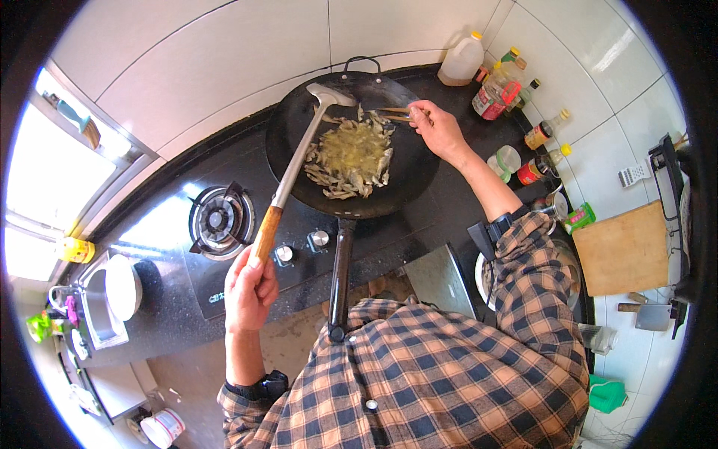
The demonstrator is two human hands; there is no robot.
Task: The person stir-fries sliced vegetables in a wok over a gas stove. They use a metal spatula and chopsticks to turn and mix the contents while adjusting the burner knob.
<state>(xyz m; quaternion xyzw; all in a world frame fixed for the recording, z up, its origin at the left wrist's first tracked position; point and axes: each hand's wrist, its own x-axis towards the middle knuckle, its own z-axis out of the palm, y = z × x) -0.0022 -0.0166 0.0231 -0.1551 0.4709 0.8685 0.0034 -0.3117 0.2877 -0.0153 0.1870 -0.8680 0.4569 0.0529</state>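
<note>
A black wok [412,185] sits on the cooktop, its long handle [341,275] pointing toward my body. Several small fish [349,182] lie in bubbling yellowish oil [354,147] in its middle. My left hand [252,289] grips the wooden handle of a metal wok spatula [297,157]. The spatula's blade [331,95] is over the far left part of the wok, above the fish. Over the wok's right rim, my right hand [436,128] holds a pair of wooden chopsticks [395,114], whose tips reach toward the fish at the far edge of the oil.
A bare gas burner [219,219] and two control knobs [285,255] are left of the wok handle. Sauce bottles [543,133] and a plastic jug [463,60] line the right wall. A cutting board [622,250] and a cleaver [653,316] hang there. A sink [101,331] is far left.
</note>
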